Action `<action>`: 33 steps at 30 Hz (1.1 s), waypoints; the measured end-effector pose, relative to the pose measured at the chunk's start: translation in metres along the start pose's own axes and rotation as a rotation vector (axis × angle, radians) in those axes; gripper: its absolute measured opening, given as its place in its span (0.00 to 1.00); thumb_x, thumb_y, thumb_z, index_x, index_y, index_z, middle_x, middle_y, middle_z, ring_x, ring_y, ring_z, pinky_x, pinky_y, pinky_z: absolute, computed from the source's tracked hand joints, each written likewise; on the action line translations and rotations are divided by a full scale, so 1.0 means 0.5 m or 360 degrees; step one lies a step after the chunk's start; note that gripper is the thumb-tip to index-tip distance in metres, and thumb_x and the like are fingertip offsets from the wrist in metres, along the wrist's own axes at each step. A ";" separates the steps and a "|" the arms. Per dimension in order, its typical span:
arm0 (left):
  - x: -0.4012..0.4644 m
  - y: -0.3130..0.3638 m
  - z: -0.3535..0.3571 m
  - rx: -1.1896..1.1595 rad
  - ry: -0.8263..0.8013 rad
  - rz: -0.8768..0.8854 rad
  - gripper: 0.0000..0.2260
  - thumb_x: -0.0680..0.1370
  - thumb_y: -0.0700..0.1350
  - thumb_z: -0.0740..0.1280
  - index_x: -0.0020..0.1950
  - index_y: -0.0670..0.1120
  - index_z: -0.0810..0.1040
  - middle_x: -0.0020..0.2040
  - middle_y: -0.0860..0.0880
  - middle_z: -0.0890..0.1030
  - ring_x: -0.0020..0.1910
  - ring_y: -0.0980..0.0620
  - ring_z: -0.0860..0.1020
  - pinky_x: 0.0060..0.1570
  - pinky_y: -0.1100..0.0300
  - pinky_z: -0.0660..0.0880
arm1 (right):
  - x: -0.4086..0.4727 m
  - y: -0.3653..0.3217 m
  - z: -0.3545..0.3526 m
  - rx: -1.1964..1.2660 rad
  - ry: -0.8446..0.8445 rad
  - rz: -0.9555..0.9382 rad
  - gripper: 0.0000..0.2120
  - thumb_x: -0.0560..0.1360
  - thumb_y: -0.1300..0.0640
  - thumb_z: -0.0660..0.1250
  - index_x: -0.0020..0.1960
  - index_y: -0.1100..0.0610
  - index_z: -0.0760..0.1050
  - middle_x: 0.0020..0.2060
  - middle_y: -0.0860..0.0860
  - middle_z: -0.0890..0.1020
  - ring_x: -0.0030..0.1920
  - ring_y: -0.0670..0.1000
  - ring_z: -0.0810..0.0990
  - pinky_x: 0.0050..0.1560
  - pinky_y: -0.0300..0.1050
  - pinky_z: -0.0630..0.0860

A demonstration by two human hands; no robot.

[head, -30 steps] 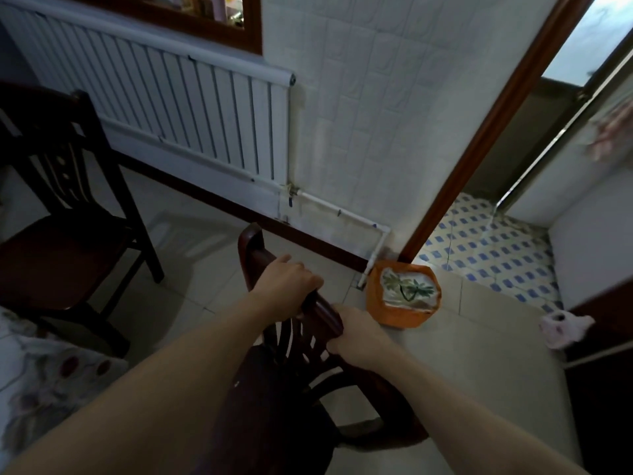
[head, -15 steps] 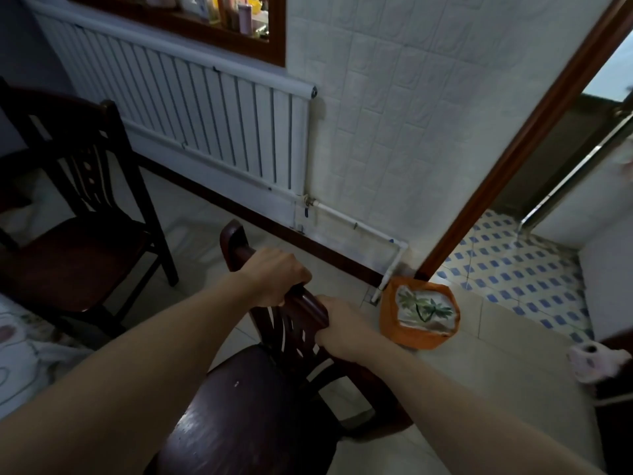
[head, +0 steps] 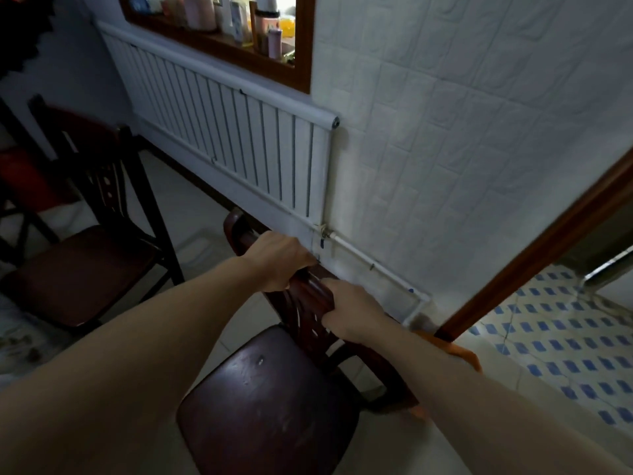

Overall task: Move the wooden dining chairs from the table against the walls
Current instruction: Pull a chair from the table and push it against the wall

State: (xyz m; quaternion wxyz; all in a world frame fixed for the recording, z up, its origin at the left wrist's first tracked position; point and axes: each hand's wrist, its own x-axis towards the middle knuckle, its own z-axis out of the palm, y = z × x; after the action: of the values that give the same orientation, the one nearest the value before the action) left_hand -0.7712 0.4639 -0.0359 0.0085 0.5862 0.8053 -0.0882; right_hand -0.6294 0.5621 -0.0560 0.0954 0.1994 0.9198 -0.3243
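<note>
Both the left hand (head: 279,260) and right hand (head: 352,315) were clamped on the top rail of the wooden chair (head: 274,399) (backrest toward the radiator (head: 239,138)), near the wall.

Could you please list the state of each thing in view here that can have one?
Left hand: closed on the held chair's top rail.
Right hand: closed on the same backrest, lower down.
Held chair: upright, seat bare, its back towards the radiator.
Second chair: upright on the floor, untouched, seat bare.
Radiator: fixed to the wall.
Orange container: mostly hidden behind the right forearm.
</note>
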 end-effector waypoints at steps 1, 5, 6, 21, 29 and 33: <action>0.024 -0.008 -0.006 -0.0023 0.0002 -0.0011 0.10 0.71 0.43 0.69 0.50 0.51 0.74 0.45 0.47 0.80 0.44 0.45 0.79 0.41 0.55 0.74 | 0.021 0.008 -0.022 -0.0037 -0.0003 -0.0009 0.17 0.71 0.60 0.64 0.59 0.52 0.74 0.51 0.55 0.81 0.51 0.58 0.80 0.52 0.51 0.78; 0.115 -0.040 -0.017 -0.0014 0.0034 -0.0036 0.10 0.72 0.45 0.68 0.51 0.51 0.74 0.46 0.48 0.80 0.46 0.46 0.79 0.41 0.55 0.73 | 0.100 0.035 -0.095 -0.0099 -0.0055 0.0006 0.16 0.72 0.61 0.63 0.59 0.54 0.73 0.52 0.55 0.81 0.52 0.57 0.79 0.49 0.47 0.77; 0.149 -0.058 -0.021 0.0003 0.0050 -0.0020 0.10 0.72 0.45 0.69 0.51 0.50 0.74 0.46 0.48 0.80 0.45 0.46 0.79 0.41 0.54 0.73 | 0.131 0.042 -0.118 -0.0109 -0.0056 0.0017 0.16 0.72 0.61 0.63 0.59 0.55 0.73 0.52 0.55 0.81 0.52 0.57 0.79 0.49 0.47 0.76; 0.530 -0.157 -0.044 0.0097 0.0117 0.0204 0.06 0.73 0.46 0.67 0.48 0.49 0.73 0.43 0.48 0.79 0.41 0.45 0.79 0.34 0.55 0.65 | 0.394 0.165 -0.338 -0.0147 -0.0107 0.0208 0.17 0.72 0.62 0.67 0.60 0.52 0.73 0.53 0.54 0.80 0.52 0.54 0.79 0.56 0.55 0.77; 0.733 -0.142 -0.035 0.0076 0.0018 0.0055 0.06 0.73 0.42 0.66 0.49 0.47 0.73 0.43 0.46 0.79 0.41 0.43 0.78 0.34 0.56 0.63 | 0.527 0.308 -0.438 -0.0110 -0.0145 0.0177 0.16 0.72 0.63 0.65 0.60 0.56 0.72 0.55 0.56 0.79 0.55 0.56 0.78 0.58 0.56 0.76; 0.823 -0.135 -0.016 0.0036 -0.0030 -0.0054 0.07 0.72 0.42 0.67 0.49 0.47 0.73 0.43 0.46 0.79 0.41 0.44 0.78 0.31 0.57 0.60 | 0.583 0.368 -0.467 -0.0239 -0.0045 0.0137 0.14 0.72 0.60 0.66 0.58 0.58 0.73 0.53 0.57 0.80 0.52 0.58 0.79 0.54 0.55 0.77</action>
State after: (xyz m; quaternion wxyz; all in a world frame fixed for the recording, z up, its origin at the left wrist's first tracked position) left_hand -0.9631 0.8331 -0.0673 0.0079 0.5716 0.8140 -0.1029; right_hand -0.8243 0.9299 -0.0676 0.1370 0.2263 0.9306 -0.2528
